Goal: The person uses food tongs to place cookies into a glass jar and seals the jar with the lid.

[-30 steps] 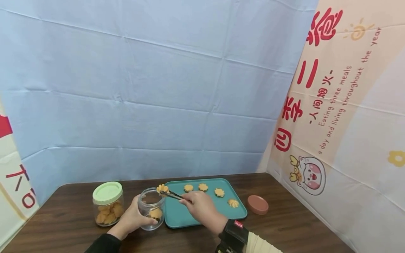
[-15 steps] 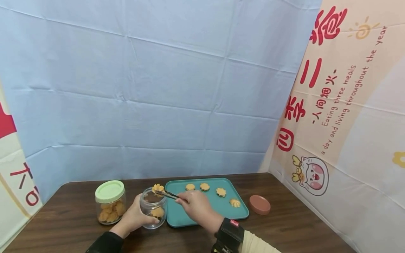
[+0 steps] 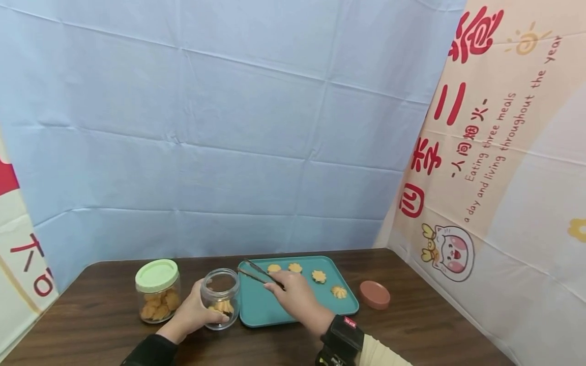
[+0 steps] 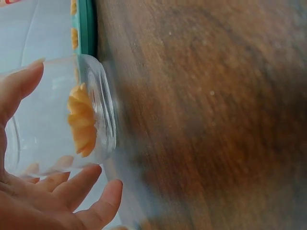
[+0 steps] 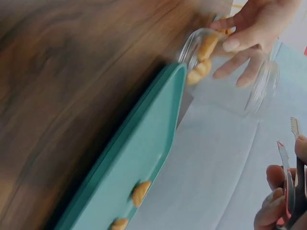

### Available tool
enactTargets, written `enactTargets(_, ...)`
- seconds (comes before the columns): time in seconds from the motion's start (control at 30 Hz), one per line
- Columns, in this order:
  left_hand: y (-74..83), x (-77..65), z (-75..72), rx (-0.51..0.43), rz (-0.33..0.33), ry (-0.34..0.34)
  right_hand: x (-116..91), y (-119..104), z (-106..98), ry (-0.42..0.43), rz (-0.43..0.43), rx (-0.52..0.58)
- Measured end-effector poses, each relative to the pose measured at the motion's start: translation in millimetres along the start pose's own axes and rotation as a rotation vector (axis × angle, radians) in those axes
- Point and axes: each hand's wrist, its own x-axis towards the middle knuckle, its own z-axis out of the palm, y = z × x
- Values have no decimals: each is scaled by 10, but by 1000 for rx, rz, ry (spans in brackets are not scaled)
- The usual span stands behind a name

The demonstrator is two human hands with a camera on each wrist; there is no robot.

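Note:
My left hand (image 3: 194, 311) grips a clear jar (image 3: 221, 296) upright on the table, thumb on the near side. Inside the jar lie star-shaped cookies (image 3: 223, 306), and the left wrist view shows one cookie (image 4: 81, 120) on the jar's bottom. In my right hand (image 3: 296, 296) is a pair of tongs (image 3: 253, 276), held over the teal tray (image 3: 263, 307). The serrated tips stand apart with nothing between them, as the tongs (image 5: 289, 177) in the right wrist view also show. Several cookies (image 3: 319, 276) lie along the tray's back and right side.
A second jar (image 3: 157, 300) of cookies with a pale green lid (image 3: 157, 275) stands left of my left hand. Right of the tray a round reddish lid (image 3: 375, 295) lies on the dark wooden table (image 3: 270, 345). Blue cloth (image 3: 247, 193) hangs behind.
The cookie that the tongs held above the jar's mouth has dropped into the jar. My right hand has drawn back to the right, and the tongs have spread. The left hand stays on the jar.

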Motion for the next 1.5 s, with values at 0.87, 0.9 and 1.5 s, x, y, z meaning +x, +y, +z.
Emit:
enactTargets(0.87,6,17,8,-42,-10,23,-286,486,-282,26,144,-13)
enactTargets(0.9,3,20,7,-45,-7,19,-293,500,-288,28,145,-16)
enactTargets(1.5,10,47,5,-61,-11,-1,-390,707,-355,107,189,-124)
